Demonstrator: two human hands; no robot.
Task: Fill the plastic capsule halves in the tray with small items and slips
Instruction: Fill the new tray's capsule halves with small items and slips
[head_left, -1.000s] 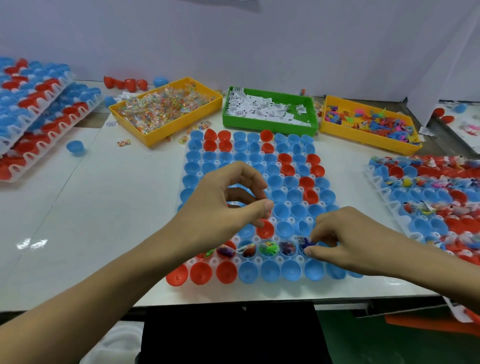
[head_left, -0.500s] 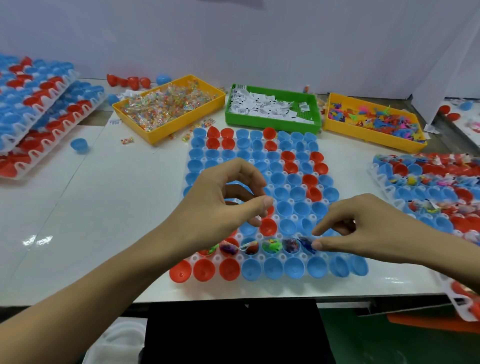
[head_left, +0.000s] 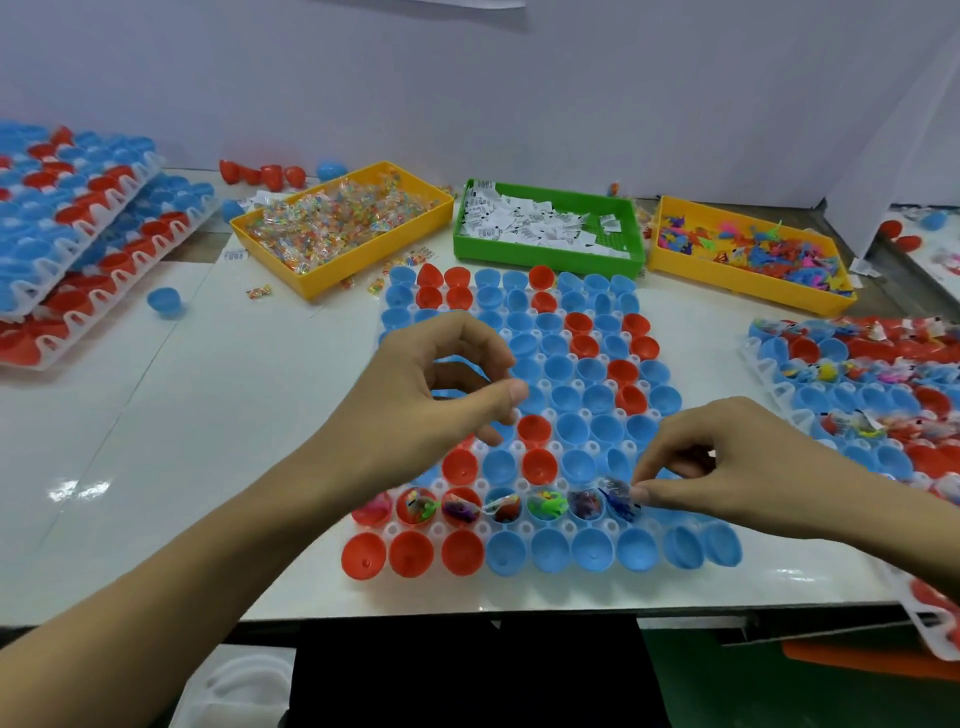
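Fingertips (head_left: 640, 492) of the right hand (head_left: 737, 462) pinch a small toy in a clear wrapper (head_left: 618, 496) just over a blue capsule half in the second row from the near edge, while the left hand (head_left: 415, 400) hovers above the middle of the tray, fingers curled with thumb and forefinger close together; whether it holds anything I cannot tell. On the white table (head_left: 182, 441) lies the tray (head_left: 524, 528), a white plastic grid of red and blue capsule halves (head_left: 535, 467), open side up. Six or so cups in that second row already hold wrapped toys; the rest look unfilled. At the far side sit a yellow bin of wrapped candies (head_left: 343, 228), a green bin of paper slips (head_left: 545, 228) and a yellow bin of bright toys (head_left: 748, 254). The wrapped toy is probably very light, its film slick and crinkly, so a fingertip pinch on the wrapper edge should suit. The thin halves likely tip easily if nudged.
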